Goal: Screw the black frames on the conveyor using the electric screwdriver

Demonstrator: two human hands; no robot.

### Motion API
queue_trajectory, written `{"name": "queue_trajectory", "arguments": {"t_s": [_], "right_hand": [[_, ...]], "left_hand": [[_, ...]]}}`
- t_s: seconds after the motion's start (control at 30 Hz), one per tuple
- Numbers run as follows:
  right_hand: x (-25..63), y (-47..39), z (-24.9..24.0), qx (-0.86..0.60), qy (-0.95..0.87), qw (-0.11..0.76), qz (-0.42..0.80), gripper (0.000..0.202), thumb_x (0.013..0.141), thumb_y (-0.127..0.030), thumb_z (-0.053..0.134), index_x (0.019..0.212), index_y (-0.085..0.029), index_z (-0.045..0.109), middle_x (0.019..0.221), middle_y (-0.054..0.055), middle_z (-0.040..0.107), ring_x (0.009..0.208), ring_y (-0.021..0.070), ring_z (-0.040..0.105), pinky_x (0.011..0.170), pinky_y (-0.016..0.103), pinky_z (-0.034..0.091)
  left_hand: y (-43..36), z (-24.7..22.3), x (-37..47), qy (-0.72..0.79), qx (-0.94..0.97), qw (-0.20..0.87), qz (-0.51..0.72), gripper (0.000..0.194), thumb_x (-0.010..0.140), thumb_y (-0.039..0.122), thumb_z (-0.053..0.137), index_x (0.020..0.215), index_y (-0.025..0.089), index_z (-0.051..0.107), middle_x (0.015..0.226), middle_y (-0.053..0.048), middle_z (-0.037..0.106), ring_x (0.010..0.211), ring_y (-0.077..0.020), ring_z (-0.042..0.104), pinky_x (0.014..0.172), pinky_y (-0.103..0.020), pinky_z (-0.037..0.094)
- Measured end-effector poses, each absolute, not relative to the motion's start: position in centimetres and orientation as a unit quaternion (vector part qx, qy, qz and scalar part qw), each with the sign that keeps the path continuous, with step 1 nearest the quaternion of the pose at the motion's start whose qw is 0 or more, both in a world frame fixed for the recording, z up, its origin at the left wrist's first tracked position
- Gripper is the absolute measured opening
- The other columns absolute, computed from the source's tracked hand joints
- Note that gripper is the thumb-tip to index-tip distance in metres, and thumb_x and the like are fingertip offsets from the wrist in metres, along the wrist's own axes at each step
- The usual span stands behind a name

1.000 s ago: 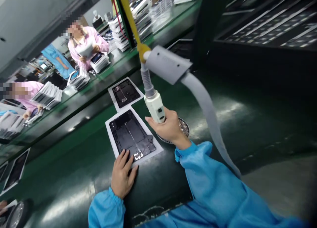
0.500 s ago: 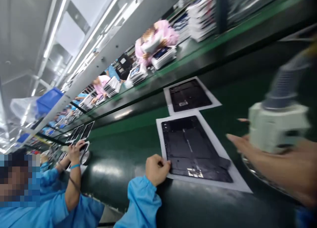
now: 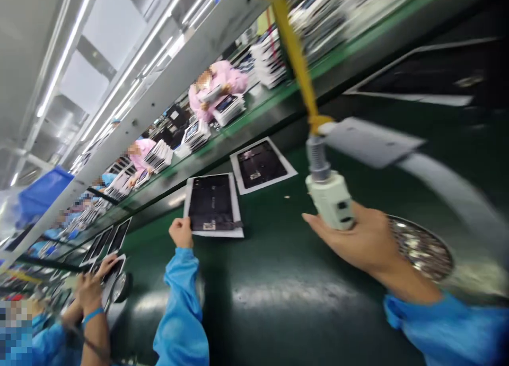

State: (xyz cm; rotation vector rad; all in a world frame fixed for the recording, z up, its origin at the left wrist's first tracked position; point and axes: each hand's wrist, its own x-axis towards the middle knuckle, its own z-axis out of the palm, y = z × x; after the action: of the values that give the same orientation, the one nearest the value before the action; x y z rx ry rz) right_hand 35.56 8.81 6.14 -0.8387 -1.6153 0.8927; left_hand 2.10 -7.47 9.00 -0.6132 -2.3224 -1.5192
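Note:
My left hand [image 3: 182,232] pinches the lower left edge of a dark flat panel [image 3: 212,201], which lies on a white sheet [image 3: 238,217] on the green belt. Behind it to the right lies another dark panel [image 3: 260,165] on its own white sheet. My right hand [image 3: 360,238] holds a pale green tool [image 3: 331,199] with a grey ribbed neck, its fingers partly hidden behind the tool. A yellow strap [image 3: 294,53] and a pale hose [image 3: 449,180] run from the top of the tool.
A round dish of small metal parts [image 3: 421,248] lies behind my right wrist. At the left, a co-worker's hands [image 3: 89,289] are over another panel. Stacks of white sheets [image 3: 268,58] and people in pink stand beyond the raised ledge [image 3: 254,111].
The pinched panel and my left hand have moved left and farther off. My right hand has moved left with the tool, and the dish of parts now shows. The view has shifted.

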Motion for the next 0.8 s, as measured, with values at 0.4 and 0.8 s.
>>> {"name": "queue_trajectory", "arguments": {"t_s": [0.4, 0.8], "right_hand": [[35.4, 8.4, 8.3, -0.311, -0.688, 0.527, 0.390, 0.028, 0.071, -0.046, 0.067, 0.064, -0.023, 0.052, 0.041, -0.006, 0.042, 0.037, 0.0110, 0.040, 0.038, 0.026, 0.035], [36.2, 7.8, 9.3, -0.213, -0.716, 0.499, 0.438, 0.021, 0.080, -0.042, 0.061, 0.076, -0.022, 0.058, 0.044, -0.008, 0.041, 0.035, 0.0077, 0.035, 0.038, 0.024, 0.032]], "left_hand": [[-6.8, 4.1, -4.2, -0.909, -0.231, 0.148, -0.313, 0.039, 0.080, 0.034, 0.062, 0.112, 0.012, 0.058, 0.126, -0.023, 0.060, 0.126, -0.0329, 0.052, 0.105, -0.046, 0.040], [-7.2, 1.3, -2.2, -0.889, -0.387, 0.143, -0.200, 0.031, 0.087, 0.034, 0.055, 0.105, 0.014, 0.069, 0.121, -0.016, 0.066, 0.120, -0.0279, 0.058, 0.108, -0.042, 0.041]]}}
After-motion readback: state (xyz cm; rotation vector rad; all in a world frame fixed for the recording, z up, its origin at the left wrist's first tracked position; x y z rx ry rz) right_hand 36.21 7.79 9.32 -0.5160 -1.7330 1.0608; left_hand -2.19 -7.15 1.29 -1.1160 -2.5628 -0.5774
